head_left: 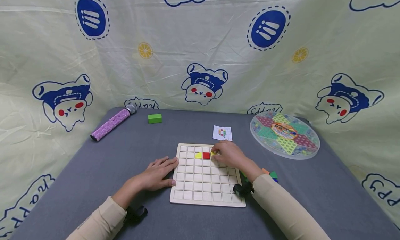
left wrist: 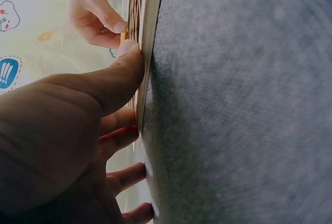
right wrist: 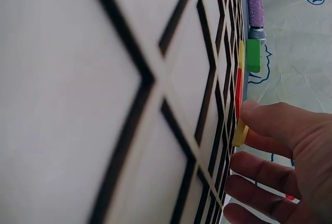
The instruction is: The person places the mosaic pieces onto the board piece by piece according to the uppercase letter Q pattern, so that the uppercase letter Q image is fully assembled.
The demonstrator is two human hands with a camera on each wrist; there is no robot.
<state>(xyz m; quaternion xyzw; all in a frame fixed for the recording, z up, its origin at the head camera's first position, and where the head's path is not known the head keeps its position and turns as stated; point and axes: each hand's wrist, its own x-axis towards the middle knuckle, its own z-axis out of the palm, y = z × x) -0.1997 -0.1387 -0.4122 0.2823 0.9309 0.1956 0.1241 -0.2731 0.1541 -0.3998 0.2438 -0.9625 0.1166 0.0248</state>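
**Right hand (head_left: 229,155) pinches a yellow tile (right wrist: 239,135) at the gridded board (head_left: 198,187)**

I count three flat tiles up there: the yellow one between the right thumb and forefinger, one red tile (head_left: 206,155) just left of those fingers, and one second yellow tile (head_left: 198,155) beside the red, its corner cut slantwise. Whether the pinched tile is seated, I can't tell. The left hand (head_left: 158,173) has its fingers spread, thumb against the board's left edge.

The board is pale wood, square-celled with raised ribs. Beyond the right fingertips lies one small printed card (head_left: 222,133). Ahead of the left fingers sit one smooth green block (head_left: 155,118) and, farther left, one glittery purple tube (head_left: 112,125) with a silvery end. To the right fingers' right is one round, clear-rimmed case (head_left: 285,135); nearer, some coloured blocks (head_left: 273,175) are partly hidden by the right forearm, so I can't count them.

Grey, woven surface (head_left: 93,177) runs wide left of the left fingers and lies between board and green block; its far edge meets one printed cloth (head_left: 168,80).
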